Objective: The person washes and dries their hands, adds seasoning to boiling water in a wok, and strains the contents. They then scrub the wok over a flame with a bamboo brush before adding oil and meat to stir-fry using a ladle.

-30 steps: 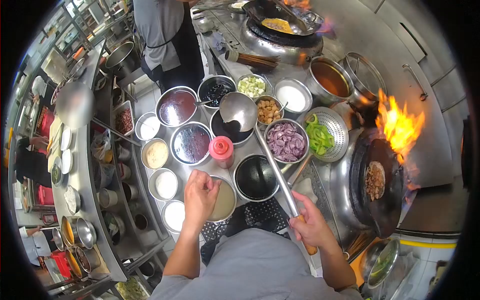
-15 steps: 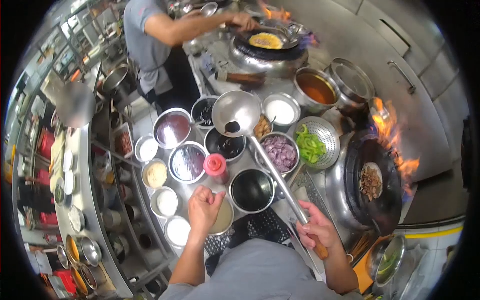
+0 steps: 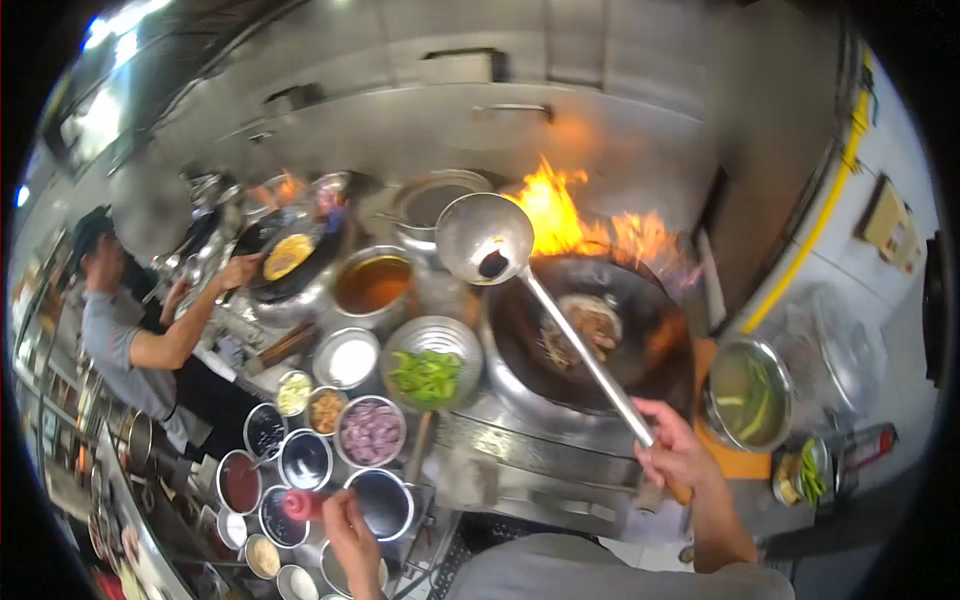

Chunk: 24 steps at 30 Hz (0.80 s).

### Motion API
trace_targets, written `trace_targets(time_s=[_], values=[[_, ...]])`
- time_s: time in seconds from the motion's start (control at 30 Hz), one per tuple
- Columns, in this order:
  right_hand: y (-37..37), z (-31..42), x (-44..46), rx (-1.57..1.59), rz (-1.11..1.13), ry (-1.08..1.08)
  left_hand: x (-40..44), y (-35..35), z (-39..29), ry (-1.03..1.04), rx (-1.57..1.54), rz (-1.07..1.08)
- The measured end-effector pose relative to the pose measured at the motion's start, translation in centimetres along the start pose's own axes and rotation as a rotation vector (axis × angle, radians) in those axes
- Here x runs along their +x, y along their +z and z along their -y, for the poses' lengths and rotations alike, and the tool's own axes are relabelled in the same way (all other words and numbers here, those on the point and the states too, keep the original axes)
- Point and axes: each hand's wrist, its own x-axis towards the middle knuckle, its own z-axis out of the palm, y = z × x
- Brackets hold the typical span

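Observation:
My right hand [image 3: 680,455] grips a long-handled metal ladle [image 3: 588,355] with a wooden handle end. The ladle's bowl is raised near the wok's back left edge, with a little dark liquid in it. Behind the ladle, browned slices of food [image 3: 585,332] sit in a dark wok [image 3: 650,370], flames rising at its back. My left hand [image 3: 352,540] is closed, low over the seasoning bowls and beside a red squeeze bottle [image 3: 300,504]. Whatever its fingers hold, if anything, is hidden.
Left of the wok stand a colander [image 3: 462,345] of green peppers, a bowl of chopped purple onion [image 3: 370,432] and a pot of orange-brown liquid [image 3: 375,285]. A co-worker [image 3: 150,340] tends another wok at far left. Flames [image 3: 560,215] burn high. A metal bowl [image 3: 750,395] stands at right.
My view has swung right toward the wok. The ladle, still in my right hand, is now near the wok instead of over the seasoning bowls. My left hand stays closed near the red bottle.

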Motion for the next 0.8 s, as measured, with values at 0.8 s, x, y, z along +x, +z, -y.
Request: trace_targets(time_s=[0.8], values=[[-3.0, -3.6, 1.6, -0.793, -0.474, -0.159, 16.3, -13.8, 19.4, -0.282, 0.822, -0.049]])
